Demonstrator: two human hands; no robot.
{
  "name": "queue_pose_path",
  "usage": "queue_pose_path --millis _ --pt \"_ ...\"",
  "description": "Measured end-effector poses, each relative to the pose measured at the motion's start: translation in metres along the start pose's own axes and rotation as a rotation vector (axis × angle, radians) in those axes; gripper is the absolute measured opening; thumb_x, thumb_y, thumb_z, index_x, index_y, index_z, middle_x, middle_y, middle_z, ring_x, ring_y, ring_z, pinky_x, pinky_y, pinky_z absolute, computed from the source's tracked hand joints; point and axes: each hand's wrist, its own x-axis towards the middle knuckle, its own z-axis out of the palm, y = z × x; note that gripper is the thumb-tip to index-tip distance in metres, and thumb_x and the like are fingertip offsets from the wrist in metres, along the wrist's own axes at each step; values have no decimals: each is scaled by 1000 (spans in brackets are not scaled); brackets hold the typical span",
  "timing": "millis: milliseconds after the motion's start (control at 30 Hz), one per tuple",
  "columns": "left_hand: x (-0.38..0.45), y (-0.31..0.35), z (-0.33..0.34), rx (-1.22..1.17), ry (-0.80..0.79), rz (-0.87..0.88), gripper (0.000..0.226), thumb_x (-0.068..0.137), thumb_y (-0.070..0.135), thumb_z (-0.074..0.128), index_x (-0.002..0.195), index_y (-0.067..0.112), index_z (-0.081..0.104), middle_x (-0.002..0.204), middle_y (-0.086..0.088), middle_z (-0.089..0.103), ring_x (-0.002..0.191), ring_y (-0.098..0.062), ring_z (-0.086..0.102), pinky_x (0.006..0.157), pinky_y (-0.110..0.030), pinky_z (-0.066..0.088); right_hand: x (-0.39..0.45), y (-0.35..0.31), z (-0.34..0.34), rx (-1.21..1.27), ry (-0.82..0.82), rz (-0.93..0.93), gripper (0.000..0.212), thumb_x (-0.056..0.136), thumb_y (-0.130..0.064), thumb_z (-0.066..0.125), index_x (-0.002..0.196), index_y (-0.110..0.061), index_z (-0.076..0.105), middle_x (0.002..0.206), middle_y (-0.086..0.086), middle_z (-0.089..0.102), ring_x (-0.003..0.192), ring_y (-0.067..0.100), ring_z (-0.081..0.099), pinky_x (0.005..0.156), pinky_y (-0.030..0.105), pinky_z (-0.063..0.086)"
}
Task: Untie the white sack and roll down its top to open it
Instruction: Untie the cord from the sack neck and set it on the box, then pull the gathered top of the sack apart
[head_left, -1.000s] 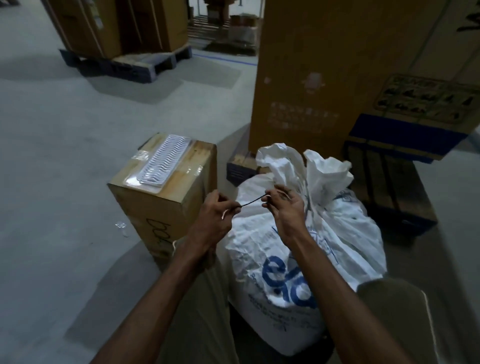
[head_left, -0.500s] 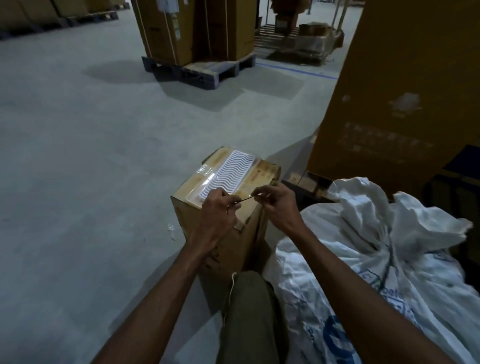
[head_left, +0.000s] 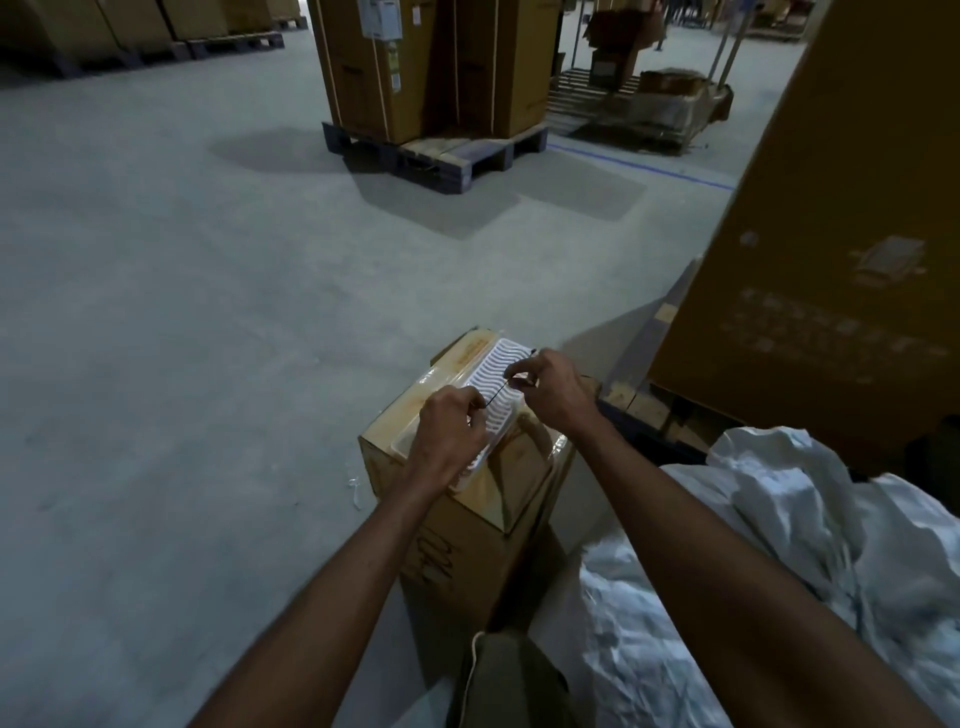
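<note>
While pinched, string (head_left: 500, 391) between hands.

A grey concrete floor (head_left: 182, 322) is seen, marked by a thin blue line (head_left: 649, 169). A taped cardboard box (head_left: 467, 519) is stood on it, with the white sack (head_left: 805, 545) set just beside. Loaded wooden pallets (head_left: 441, 150) are placed farther back, and a tall brown carton (head_left: 831, 260) is raised on a pallet at right.
</note>
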Motion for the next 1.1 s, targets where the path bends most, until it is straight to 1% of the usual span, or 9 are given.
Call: queue_pose_path --millis 67,133,233,367,567,700,867,967,1100 --pt "7 -1 4 15 -2 -3 21 89 13 65 104 10 79 100 -7 77 86 -17 69 83 -36 60 12 4 9 -20 -49 20 26 88 -1 77 111 -12 80 100 3 63 81 12 59 57 5 35" --pt "12 -3 7 27 -4 -14 22 90 12 66 106 8 80 102 -9 77 87 -17 70 83 -33 60 20 7 17 -27 -86 25 31 86 0 77 115 -12 79 109 7 69 87 18 68 61 -1 33" --pt "14 -7 14 56 -13 -22 23 92 12 66 110 6 78 105 -12 76 89 -20 70 81 -31 59 18 7 24 -64 -85 10 34 87 -8 77 121 -17 76 111 14 72 98 28 69 76 20 38" --pt "9 -14 18 81 8 -48 25 93 14 64 114 7 76 108 -12 70 97 -21 64 81 -31 57 6 9 23 -42 -50 -30 37 87 -7 78 122 -15 75 103 14 68 96 30 65 79 28 45" --pt "-14 9 7 39 9 -30 27 91 14 66 117 9 74 111 -11 68 103 -22 62 81 -27 52 -46 9 -11 12 29 -15 27 93 -4 72 120 -9 74 124 13 66 97 20 66 83 25 48" --pt "-50 47 12 6 -36 12 26 89 17 65 113 10 73 111 -11 68 105 -25 62 87 -39 57 -96 9 -39 13 44 39 24 94 -8 71 117 -12 74 125 14 64 95 24 68 83 30 53" --pt "-106 114 31 4 -100 102 24 92 20 59 110 11 72 107 -16 62 102 -33 61 83 -44 55 -166 19 -75 7 122 83 23 91 -6 65 110 -11 76 101 15 62 91 32 65 79 37 55" --pt "-140 149 49 8 -144 179 23 90 20 62 110 18 72 107 -10 63 95 -26 63 78 -35 54 -215 35 -93 5 183 125 22 87 -4 68 105 -10 77 108 15 64 97 32 66 84 42 57" --pt "-170 185 82 -79 -276 274 28 88 13 64 115 9 71 109 -14 67 100 -28 63 85 -30 48 -283 64 -113 38 272 205 21 88 -2 71 106 -11 77 112 10 65 95 27 68 83 36 56"
